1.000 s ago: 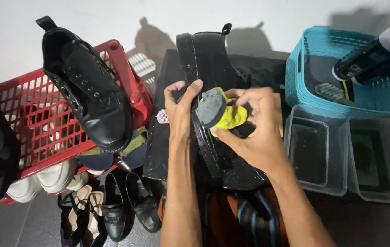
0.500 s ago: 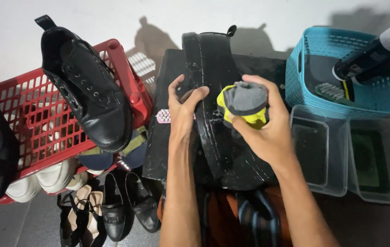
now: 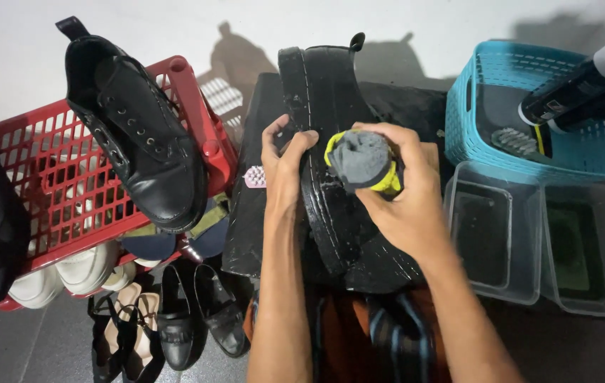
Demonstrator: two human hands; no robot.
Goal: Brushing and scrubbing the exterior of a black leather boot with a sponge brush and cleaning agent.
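Note:
A black boot [image 3: 331, 135] lies on its side on a black surface [image 3: 253, 177], thick sole facing up. My left hand [image 3: 285, 159] grips the boot's left edge and steadies it. My right hand [image 3: 402, 195] is closed around a yellow and grey sponge [image 3: 361, 159], with the grey face turned toward me, held over the boot's sole. A second black lace-up boot [image 3: 136, 131] rests on top of a red plastic basket [image 3: 54, 191] at the left.
A teal basket [image 3: 473, 120] at the upper right holds a brush and dark bottles [image 3: 579, 89]. Two clear plastic tubs [image 3: 494, 241] sit below it. Several shoes [image 3: 175, 319] lie on the floor under the red basket. A white wall runs behind.
My right hand has carried the sponge rightward off the sole's middle and turned its grey face up. My left hand stays on the boot's edge.

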